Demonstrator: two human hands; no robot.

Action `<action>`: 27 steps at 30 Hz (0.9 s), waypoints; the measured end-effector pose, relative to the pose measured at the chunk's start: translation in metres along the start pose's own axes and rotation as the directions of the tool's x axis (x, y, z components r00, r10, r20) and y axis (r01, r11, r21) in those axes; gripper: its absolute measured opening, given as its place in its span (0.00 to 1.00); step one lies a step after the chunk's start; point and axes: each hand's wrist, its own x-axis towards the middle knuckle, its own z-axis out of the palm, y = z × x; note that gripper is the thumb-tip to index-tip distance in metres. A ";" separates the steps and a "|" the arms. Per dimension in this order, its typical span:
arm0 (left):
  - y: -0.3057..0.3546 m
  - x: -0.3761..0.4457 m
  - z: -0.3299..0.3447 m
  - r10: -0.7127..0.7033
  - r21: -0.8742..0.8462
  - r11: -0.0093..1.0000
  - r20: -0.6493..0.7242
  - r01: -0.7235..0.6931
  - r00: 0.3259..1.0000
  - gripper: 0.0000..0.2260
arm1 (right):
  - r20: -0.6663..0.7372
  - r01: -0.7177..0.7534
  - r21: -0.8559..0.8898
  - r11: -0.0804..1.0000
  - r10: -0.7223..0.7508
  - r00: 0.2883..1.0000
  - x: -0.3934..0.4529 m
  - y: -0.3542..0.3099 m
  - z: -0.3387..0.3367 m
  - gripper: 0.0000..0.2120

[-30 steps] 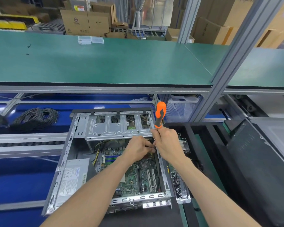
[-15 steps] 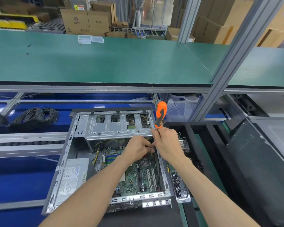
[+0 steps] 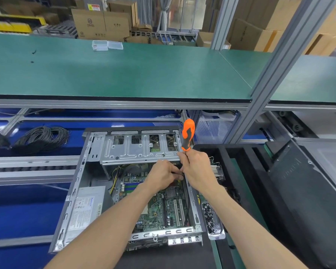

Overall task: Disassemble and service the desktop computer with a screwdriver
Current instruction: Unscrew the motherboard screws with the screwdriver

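Gripping an orange screwdriver [image 3: 188, 135] upright in the right hand [image 3: 197, 167], fingers curled round its lower handle; left hand [image 3: 162, 174] beside it, fingers curled inside the open desktop computer [image 3: 128, 191], hold unclear; screw tray [image 3: 212, 220] alongside.

An opened desktop computer case [image 3: 89, 191] lies flat, motherboard [image 3: 159, 206] exposed; an orange-handled screwdriver [image 3: 187, 134] is held upright at its right edge.

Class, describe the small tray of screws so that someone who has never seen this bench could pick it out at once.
Find the open computer case lying flat in front of the person, motherboard showing. Just outside its right wall, near the front corner, sits a narrow clear tray. It alone holds a heap of small dark screws, unlike the two clear boxes on the far green table.
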 end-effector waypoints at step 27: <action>-0.004 0.001 0.000 0.043 0.047 0.998 0.016 -0.043 0.999 0.07 | -0.081 -0.006 0.038 0.999 0.009 0.997 -0.001 0.000 0.006 0.11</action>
